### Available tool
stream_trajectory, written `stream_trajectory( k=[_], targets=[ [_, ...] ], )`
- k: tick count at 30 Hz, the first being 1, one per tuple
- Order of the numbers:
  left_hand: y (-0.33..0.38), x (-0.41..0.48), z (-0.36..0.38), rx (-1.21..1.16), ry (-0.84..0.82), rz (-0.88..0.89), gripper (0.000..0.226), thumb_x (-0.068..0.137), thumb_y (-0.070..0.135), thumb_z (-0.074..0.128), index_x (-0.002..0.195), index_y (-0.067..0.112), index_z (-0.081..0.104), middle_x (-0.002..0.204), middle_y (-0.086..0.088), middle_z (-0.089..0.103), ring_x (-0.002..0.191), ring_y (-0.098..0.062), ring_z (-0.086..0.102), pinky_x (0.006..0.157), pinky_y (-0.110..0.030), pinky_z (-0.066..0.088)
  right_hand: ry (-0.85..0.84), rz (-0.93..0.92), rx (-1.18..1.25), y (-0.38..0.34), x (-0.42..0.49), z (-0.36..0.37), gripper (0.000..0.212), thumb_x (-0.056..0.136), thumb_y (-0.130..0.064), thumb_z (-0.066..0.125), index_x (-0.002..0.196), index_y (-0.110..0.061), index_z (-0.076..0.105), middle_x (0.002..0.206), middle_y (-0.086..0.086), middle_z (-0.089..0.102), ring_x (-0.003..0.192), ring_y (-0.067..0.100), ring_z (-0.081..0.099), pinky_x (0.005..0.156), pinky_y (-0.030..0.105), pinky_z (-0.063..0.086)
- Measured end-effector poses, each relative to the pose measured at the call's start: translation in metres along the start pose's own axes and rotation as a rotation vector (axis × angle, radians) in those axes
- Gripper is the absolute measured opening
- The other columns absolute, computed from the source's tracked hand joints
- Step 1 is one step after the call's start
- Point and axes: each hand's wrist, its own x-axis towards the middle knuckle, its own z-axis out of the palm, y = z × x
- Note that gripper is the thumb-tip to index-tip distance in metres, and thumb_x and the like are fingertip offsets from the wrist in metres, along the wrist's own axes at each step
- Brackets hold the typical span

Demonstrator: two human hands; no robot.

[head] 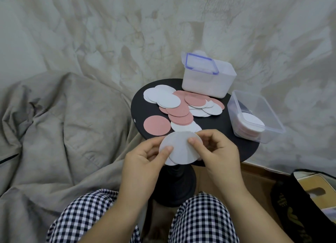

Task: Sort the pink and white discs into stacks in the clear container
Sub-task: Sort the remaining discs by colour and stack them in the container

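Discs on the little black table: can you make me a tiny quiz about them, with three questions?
1. True or false: the left hand and the right hand both pinch the held white discs.
2. Which colour is the top disc in the clear container? A pink, B white, C black.
3. Fill in: the lone disc near the left edge of the black table is ____.
Key: 1 true; 2 B; 3 pink.
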Motion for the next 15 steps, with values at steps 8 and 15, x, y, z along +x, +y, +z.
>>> stream_trajectory(
  k=[8, 15],
  targets=[
    [-0.01, 0.013, -0.057, 0.036, 0.356, -0.044, 0.014, 0.083, 0.01, 0.065, 0.084, 0.025, 0.066, 0.083, 0.007, 0.074, 0.084, -0.014, 0.07, 0.079, -0.04, 0.055, -0.243, -0.269, -0.465, 0.004, 0.014, 0.039, 0.034, 0.083, -0.043, 0.06, 0.113, -0.029, 0.059, 0.113, -0.021, 0.053, 0.106, 0.001, 0.048, 0.088, 0.011, 0.035],
    [-0.011, 0.018, -0.073, 0.032, 0.45, -0.037, 0.014, 0.089, 0.011, 0.058, 0.088, 0.025, 0.054, 0.075, 0.008, 0.073, 0.078, -0.018, 0.07, 0.064, -0.026, 0.056, -0.53, -0.451, -0.818, 0.013, 0.019, 0.062, 0.064, 0.086, -0.04, 0.06, 0.14, -0.014, 0.038, 0.149, 0.004, 0.034, 0.138, 0.021, 0.029, 0.114, 0.034, 0.025]
  ],
)
